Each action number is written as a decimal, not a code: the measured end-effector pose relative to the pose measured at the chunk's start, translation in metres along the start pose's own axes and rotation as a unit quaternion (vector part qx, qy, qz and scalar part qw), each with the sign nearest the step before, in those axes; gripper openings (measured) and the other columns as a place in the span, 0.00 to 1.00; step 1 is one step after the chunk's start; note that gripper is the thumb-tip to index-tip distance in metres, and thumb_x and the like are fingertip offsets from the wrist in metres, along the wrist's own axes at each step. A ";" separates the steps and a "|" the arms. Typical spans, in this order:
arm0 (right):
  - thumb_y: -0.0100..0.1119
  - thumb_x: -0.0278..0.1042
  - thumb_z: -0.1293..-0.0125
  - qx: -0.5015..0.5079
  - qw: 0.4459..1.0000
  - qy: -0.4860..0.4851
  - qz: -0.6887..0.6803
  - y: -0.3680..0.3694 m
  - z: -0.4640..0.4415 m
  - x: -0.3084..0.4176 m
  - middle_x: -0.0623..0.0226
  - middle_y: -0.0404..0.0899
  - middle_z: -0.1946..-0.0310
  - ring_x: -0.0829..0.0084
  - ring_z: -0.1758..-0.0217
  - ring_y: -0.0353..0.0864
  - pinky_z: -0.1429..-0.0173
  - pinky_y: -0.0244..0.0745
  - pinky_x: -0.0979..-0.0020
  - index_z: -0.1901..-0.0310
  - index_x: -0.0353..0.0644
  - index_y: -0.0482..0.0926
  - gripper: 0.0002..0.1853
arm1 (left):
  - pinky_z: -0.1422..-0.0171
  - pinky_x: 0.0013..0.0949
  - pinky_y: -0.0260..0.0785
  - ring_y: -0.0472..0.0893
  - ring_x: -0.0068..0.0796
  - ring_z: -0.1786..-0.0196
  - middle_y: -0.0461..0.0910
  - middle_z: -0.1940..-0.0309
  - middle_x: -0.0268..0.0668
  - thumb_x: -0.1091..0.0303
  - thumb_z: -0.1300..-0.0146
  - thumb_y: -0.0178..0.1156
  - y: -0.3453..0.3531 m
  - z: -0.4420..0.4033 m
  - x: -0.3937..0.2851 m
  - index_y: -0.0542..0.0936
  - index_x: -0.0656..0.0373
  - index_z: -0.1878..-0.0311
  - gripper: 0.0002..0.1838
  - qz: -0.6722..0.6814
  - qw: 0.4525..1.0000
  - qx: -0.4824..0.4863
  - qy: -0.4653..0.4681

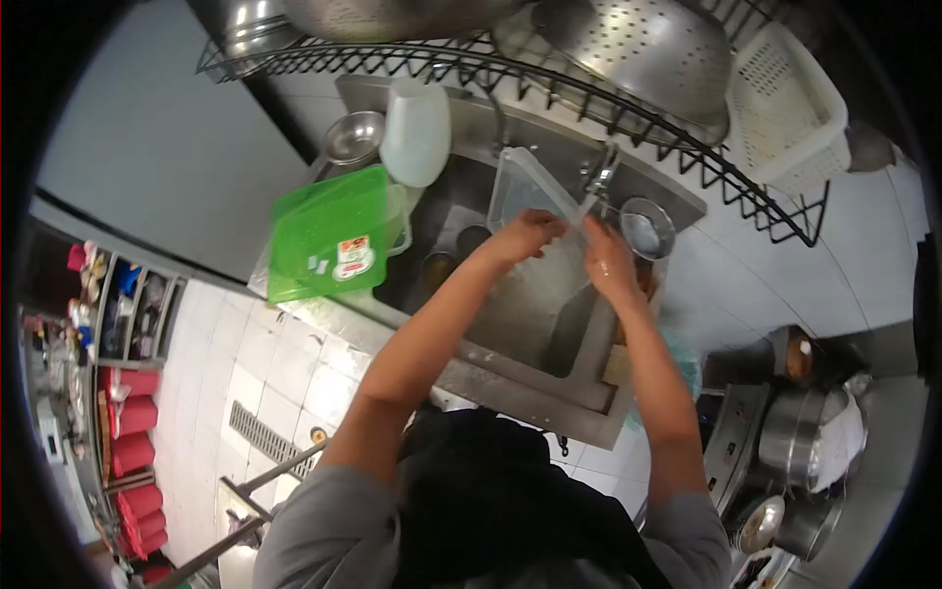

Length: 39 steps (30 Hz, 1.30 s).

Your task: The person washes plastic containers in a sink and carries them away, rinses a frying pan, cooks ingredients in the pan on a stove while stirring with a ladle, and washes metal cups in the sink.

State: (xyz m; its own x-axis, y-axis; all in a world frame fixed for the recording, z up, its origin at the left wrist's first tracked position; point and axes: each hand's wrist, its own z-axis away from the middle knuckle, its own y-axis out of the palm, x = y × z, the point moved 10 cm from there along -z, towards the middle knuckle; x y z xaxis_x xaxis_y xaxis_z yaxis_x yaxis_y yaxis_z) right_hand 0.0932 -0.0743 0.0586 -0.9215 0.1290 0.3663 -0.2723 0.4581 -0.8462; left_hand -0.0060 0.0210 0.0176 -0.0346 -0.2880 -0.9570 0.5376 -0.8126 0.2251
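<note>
Closest to the camera is one black garment front [491, 491], with two grey sleeves [329, 535] and two bare forearms, which reach forward over one steel sink [520, 398]. Left hand [535, 236] has its fingers bent at the near side of one translucent plastic container [530, 187]; whether it grasps the wall or only touches it, I cannot tell. Right hand [610, 263] is closed on the container's right end, with the fingers around the rim. The container is inside the basin, just before the tap [601, 172], and it is held tilted. Its long visible edge goes from upper left to lower right, ending at the right hand; which way the opening faces is not clear. Below it, the basin has cloudy water [525, 309].

To the left, one green plastic lid [329, 231] with a label lies on the sink edge. Beyond it are one whitish plastic jug [416, 133] and, beside the jug, one steel bowl [354, 138]; a second steel bowl [647, 229] is right of the tap. Along the wall, one black wire rack [677, 137] carries a perforated steel colander [643, 59] and one white plastic basket [785, 108]. Farther away, at left, several red bins [132, 412] are on shelves.
</note>
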 end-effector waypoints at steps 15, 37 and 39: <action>0.52 0.12 0.50 -0.124 0.971 -0.204 0.018 -0.045 -0.008 0.144 0.59 0.78 0.54 0.57 0.52 0.76 0.48 0.73 0.59 0.52 0.35 0.80 0.22 | 0.32 0.45 0.62 0.69 0.57 0.35 0.70 0.42 0.67 0.21 0.56 0.57 -0.530 0.285 0.054 0.69 0.80 0.42 0.61 -0.366 0.771 -0.490 -0.178; 0.42 0.12 0.56 -0.304 0.945 -0.076 0.090 -0.120 0.011 0.229 0.58 0.77 0.57 0.59 0.53 0.74 0.46 0.71 0.61 0.49 0.36 0.81 0.30 | 0.67 0.26 0.71 0.79 0.24 0.72 0.81 0.71 0.36 0.59 0.40 0.67 -0.501 0.263 0.057 0.80 0.66 0.59 0.17 0.019 0.921 -0.389 0.026; 0.41 0.12 0.57 -0.314 0.944 -0.054 0.082 -0.124 0.018 0.223 0.58 0.77 0.57 0.58 0.53 0.74 0.46 0.71 0.61 0.49 0.36 0.81 0.31 | 0.65 0.29 0.73 0.81 0.28 0.69 0.82 0.67 0.42 0.59 0.40 0.67 -0.513 0.269 0.034 0.79 0.68 0.59 0.18 -0.250 0.830 -0.498 0.035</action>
State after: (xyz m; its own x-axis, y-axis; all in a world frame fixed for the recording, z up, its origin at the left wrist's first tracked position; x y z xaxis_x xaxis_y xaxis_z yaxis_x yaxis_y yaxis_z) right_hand -0.0830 -0.1181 0.2384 -0.9689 0.1685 0.1812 0.0625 0.8752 -0.4797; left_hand -0.5096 0.2915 -0.0814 -0.4335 0.0180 -0.9010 0.9012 0.0102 -0.4334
